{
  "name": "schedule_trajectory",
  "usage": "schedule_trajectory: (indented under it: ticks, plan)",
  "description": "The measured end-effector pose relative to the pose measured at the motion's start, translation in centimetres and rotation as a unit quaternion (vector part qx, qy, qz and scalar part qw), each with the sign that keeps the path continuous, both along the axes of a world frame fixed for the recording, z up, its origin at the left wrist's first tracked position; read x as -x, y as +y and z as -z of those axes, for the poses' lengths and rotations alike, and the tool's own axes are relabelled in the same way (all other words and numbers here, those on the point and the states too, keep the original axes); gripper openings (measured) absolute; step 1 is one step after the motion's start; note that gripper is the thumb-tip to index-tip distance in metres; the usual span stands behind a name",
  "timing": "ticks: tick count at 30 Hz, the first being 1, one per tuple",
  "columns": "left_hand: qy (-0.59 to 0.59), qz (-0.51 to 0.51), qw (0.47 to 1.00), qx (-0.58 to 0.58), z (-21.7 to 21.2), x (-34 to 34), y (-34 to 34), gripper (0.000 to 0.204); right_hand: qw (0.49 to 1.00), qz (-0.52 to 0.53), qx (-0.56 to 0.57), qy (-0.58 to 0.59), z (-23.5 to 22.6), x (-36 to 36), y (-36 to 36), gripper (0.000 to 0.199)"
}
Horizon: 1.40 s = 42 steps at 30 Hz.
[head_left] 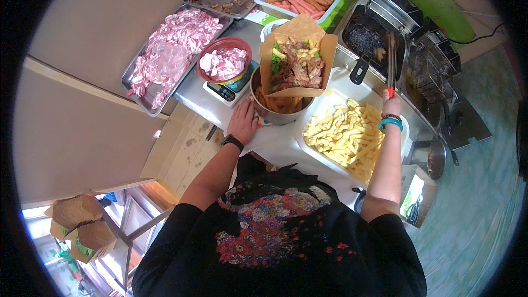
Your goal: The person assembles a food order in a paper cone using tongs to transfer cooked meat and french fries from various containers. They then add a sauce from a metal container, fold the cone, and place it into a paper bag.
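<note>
palm down and gripping nothing, the left hand point(243, 124) lies on the steel table point(190, 99) just beside a metal pot point(283, 115); the right hand point(391, 104) is closed around tongs point(391, 58), whose far ends reach over a fryer point(391, 12). whether the tips pinch anything, i cannot tell. from the left, a metal tray point(151, 111) carries pale pink meat point(176, 38), then a reddish bowl point(247, 49) stands on a scale point(220, 93). an open cardboard box point(330, 58), filled with food, sits above the pot. farther right, a white tub point(342, 83) holds yellow fries point(346, 135), near the right forearm point(386, 179).
</note>
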State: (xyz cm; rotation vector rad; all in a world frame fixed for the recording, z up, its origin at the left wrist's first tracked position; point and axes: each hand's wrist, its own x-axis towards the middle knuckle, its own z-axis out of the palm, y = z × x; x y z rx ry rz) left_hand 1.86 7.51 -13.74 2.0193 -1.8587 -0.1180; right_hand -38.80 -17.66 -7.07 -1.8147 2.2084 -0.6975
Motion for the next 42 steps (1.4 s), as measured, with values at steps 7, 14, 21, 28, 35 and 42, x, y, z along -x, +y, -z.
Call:
schedule_trajectory:
  ticks: [7,14,21,28,35,42]
  plan:
    - [0.012,-0.002,1.0,0.011,-0.2,-0.1,0.2,0.052,0.996,0.026,-0.061,-0.059,-2.5,-1.9,1.3,0.05]
    - [0.019,0.004,1.0,0.013,0.2,-0.4,0.1,0.052,0.999,0.005,-0.042,-0.033,-2.5,-1.8,1.4,0.05]
    - [0.0,0.003,1.0,0.014,0.5,-0.3,0.3,0.052,0.999,0.022,-0.031,-0.022,-2.2,-1.9,1.4,0.054]
    - [-0.003,0.006,1.0,0.017,0.1,-0.3,0.4,0.053,0.998,0.02,-0.033,-0.045,-1.8,-1.8,1.3,0.055]
    - [0.016,-0.002,1.0,-0.017,-0.3,-0.3,0.2,0.054,0.98,-0.003,-0.109,-0.169,-4.9,-1.5,2.6,0.044]
    - [0.004,-0.005,1.0,0.019,0.9,-0.6,0.4,0.053,0.938,-0.112,0.059,-0.323,-13.0,-1.3,5.6,0.034]
